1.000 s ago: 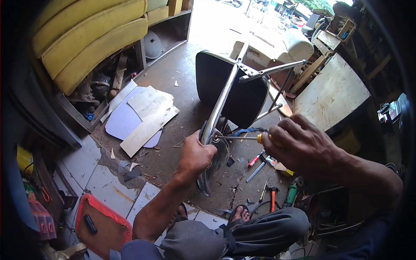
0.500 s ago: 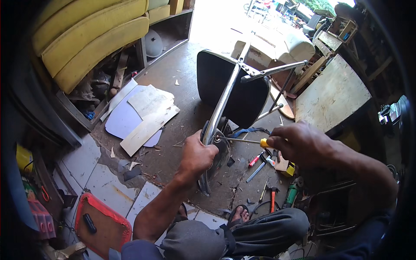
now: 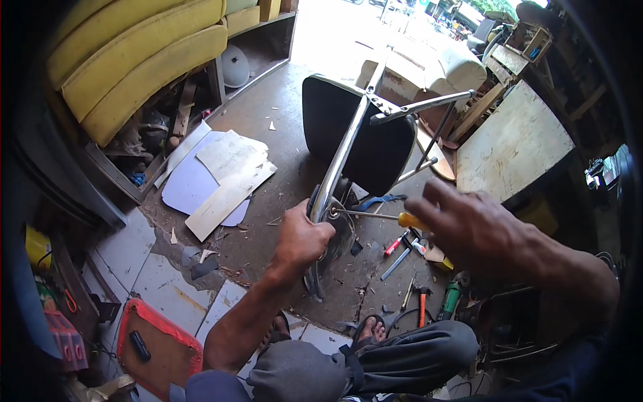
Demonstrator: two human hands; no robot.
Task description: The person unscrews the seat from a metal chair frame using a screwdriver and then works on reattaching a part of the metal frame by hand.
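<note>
An overturned chair frame (image 3: 341, 157) of chromed metal tube lies on the dusty concrete floor (image 3: 268, 100) at the centre of the head view, its black seat shell (image 3: 375, 147) turned away from the viewer and its thinner legs (image 3: 429, 104) jutting to the right. The main tube runs from the upper centre down toward the person's lap. The left hand (image 3: 301, 238) grips the lower end of this tube, fingers curled together around the metal. The right hand (image 3: 469, 231) is closed on the yellow handle of a screwdriver (image 3: 375, 216); its slim shaft runs leftward, and the tip meets the tube just above the left hand. The thumb and forefinger clamp the handle, while the remaining fingers appear loosely spread, though the fisheye bend makes this hard to judge.

Just below the screwdriver, loose tools (image 3: 402, 251) lie scattered on the floor, among them a red-handled driver and a small hammer (image 3: 422, 301); a green power tool (image 3: 452, 298) rests near the person's right knee. A bare foot in a sandal (image 3: 368, 329) shows between the bent legs. To the left of the chair, pale board offcuts (image 3: 224, 177) lie on a lilac sheet. Yellow cushions (image 3: 134, 60) are stacked on a shelf at upper left, and a red tray (image 3: 161, 348) sits on the tiled patch at lower left. A weathered wooden panel (image 3: 516, 144) leans at right.
</note>
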